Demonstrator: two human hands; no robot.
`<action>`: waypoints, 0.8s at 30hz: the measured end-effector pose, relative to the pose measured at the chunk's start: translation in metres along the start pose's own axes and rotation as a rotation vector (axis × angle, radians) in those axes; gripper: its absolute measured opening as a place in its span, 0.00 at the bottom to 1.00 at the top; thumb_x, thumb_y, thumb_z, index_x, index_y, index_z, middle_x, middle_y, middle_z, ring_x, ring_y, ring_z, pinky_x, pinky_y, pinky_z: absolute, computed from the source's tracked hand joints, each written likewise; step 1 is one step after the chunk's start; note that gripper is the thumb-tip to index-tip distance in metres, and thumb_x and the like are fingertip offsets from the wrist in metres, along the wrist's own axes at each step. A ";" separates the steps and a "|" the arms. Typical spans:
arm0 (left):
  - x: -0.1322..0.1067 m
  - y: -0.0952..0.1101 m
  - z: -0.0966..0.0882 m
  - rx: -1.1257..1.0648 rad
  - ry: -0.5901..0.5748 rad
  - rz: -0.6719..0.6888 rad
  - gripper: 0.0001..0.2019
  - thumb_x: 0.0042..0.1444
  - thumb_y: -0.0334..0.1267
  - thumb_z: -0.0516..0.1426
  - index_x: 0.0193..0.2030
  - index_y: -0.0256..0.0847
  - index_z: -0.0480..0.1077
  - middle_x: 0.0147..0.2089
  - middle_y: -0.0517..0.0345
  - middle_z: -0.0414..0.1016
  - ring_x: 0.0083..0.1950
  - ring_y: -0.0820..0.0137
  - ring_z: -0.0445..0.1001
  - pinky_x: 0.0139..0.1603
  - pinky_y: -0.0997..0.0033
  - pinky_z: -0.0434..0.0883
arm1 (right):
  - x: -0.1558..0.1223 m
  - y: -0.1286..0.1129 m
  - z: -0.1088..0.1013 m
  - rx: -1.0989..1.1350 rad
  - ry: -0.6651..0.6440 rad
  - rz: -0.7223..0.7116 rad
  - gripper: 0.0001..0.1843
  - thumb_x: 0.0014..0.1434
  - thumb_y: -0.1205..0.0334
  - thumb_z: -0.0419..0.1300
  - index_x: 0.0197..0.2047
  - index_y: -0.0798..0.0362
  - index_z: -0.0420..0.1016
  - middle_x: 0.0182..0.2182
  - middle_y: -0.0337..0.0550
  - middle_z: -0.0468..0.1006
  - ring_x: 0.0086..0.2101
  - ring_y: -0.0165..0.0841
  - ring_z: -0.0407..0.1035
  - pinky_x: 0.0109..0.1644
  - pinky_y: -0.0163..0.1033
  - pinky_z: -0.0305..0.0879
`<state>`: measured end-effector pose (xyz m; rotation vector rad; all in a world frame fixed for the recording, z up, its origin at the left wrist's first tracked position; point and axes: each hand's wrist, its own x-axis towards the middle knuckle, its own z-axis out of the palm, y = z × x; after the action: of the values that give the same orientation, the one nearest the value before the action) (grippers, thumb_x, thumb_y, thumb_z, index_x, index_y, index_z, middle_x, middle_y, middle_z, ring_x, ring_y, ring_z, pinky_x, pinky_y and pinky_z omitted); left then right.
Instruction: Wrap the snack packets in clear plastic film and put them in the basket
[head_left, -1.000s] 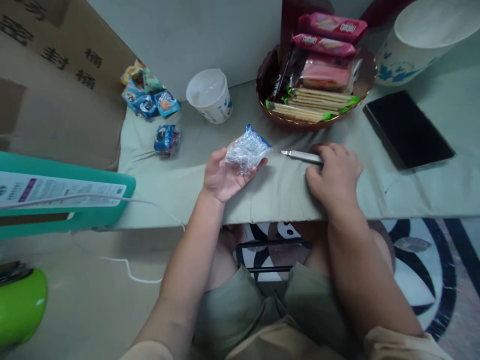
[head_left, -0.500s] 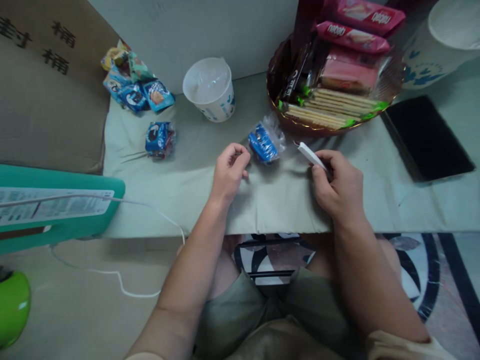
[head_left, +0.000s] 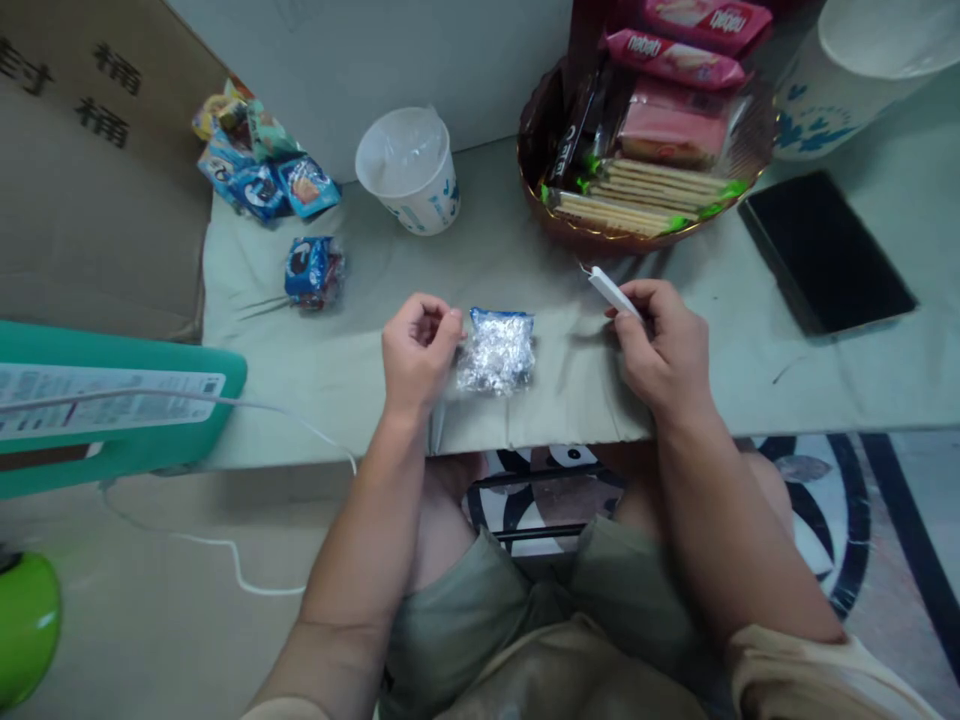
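My left hand (head_left: 421,350) is closed with thumb and fingers pinched together, at the left edge of a snack packet (head_left: 498,352). The packet lies with its crinkled silver side up and a blue strip along the top. Whether the fingertips grip its edge or something thin, I cannot tell. My right hand (head_left: 664,345) pinches a slim white stick-like tool (head_left: 611,290) with a thin dark tip pointing up and left. It is held above the table, right of the packet. A second blue packet (head_left: 309,270), with thin sticks beside it, lies further left.
A glass bowl (head_left: 570,232) of wrapped snacks stands at the back right. Paper cups (head_left: 431,208), a dark tablet-like device (head_left: 829,255), small snack packets (head_left: 255,190), a cardboard box (head_left: 97,240) and a teal object (head_left: 217,370) with a white cable (head_left: 300,408) surround the cloth-covered table.
The packet has come left and nearer to me, now showing silver instead of blue. My left hand has shifted left. My right hand still holds the white tool, slightly further left in view.
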<state>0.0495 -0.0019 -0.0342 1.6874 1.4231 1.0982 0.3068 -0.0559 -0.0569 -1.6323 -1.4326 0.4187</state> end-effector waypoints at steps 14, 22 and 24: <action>-0.007 -0.009 0.030 0.105 -0.150 0.147 0.30 0.54 0.43 0.66 0.63 0.49 0.66 0.60 0.50 0.67 0.54 0.62 0.73 0.51 0.64 0.76 | 0.000 -0.005 0.001 -0.040 0.133 -0.117 0.16 0.67 0.55 0.55 0.50 0.48 0.81 0.33 0.42 0.83 0.31 0.35 0.75 0.38 0.42 0.71; -0.011 -0.016 0.048 -0.198 -0.202 0.096 0.34 0.60 0.50 0.63 0.71 0.59 0.55 0.62 0.51 0.64 0.45 0.70 0.76 0.42 0.71 0.77 | -0.008 -0.029 0.003 0.018 -0.008 -0.121 0.14 0.65 0.56 0.59 0.46 0.50 0.85 0.36 0.44 0.87 0.31 0.34 0.78 0.38 0.38 0.72; -0.011 -0.017 0.051 -0.242 -0.169 0.074 0.39 0.58 0.49 0.66 0.71 0.62 0.51 0.60 0.53 0.66 0.41 0.73 0.76 0.39 0.73 0.77 | -0.008 -0.031 0.004 0.030 -0.056 -0.126 0.14 0.64 0.57 0.59 0.45 0.50 0.86 0.37 0.44 0.87 0.32 0.35 0.79 0.38 0.39 0.73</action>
<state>0.0877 -0.0083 -0.0726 1.6265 1.0849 1.0925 0.2822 -0.0642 -0.0369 -1.5074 -1.5543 0.4151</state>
